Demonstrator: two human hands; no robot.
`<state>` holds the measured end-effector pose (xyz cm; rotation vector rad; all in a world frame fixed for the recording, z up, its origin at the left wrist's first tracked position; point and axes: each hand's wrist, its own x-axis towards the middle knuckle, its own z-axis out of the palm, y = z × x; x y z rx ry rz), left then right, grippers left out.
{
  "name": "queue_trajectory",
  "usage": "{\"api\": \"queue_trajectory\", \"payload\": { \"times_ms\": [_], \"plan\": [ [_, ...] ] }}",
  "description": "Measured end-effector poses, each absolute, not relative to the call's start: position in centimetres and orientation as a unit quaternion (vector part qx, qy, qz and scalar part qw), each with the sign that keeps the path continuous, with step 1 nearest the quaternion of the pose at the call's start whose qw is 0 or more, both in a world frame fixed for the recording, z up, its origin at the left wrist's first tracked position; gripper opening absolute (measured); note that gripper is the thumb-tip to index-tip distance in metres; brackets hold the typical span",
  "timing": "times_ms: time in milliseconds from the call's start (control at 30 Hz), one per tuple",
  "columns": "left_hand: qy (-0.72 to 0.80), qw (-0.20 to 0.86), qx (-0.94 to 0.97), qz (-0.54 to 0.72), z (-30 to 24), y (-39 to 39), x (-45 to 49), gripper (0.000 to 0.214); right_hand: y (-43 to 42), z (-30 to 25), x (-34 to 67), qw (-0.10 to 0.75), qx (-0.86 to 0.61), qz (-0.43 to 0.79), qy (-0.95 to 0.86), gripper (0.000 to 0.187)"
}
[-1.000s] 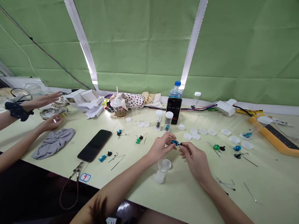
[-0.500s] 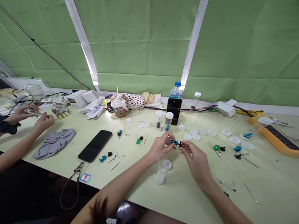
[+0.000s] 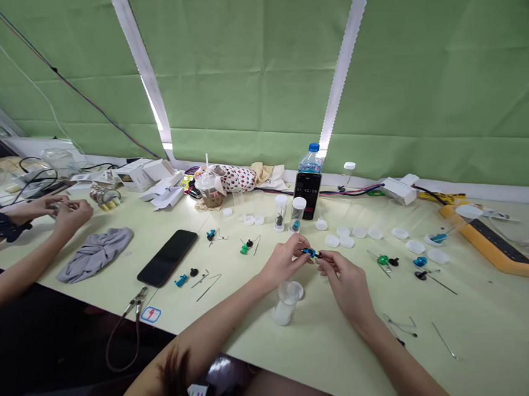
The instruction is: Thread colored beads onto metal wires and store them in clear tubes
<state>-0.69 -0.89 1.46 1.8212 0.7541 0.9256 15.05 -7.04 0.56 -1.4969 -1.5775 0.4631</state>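
Between my hands, above the table, is a small blue part with a black piece at its right end. My left hand pinches the blue part, its fingers closed. The fingertips of my right hand are closed on the black piece. Just below them stands a clear plastic tube, with a white cap behind it. Two capped tubes with small parts inside, one tube and another tube, stand beyond my hands.
A propped phone shows a timer before a water bottle. Loose blue, green and black parts with bent wires lie on both sides. A dark phone, grey cloth and a co-worker's hands are left; an orange power strip is right.
My hands keep nearly the same pose on the blue part and black piece. At the left, the co-worker's hands have drawn together around a clear item.
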Motion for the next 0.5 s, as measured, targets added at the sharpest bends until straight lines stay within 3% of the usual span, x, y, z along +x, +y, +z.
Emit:
{"api": "queue_trajectory", "payload": {
  "times_ms": [500],
  "plan": [
    [0.297, 0.504, 0.718, 0.377, 1.46, -0.74, -0.7, 0.02, -6.68, 0.11, 15.16, 0.453, -0.586, 0.169, -0.651, 0.023]
  ]
}}
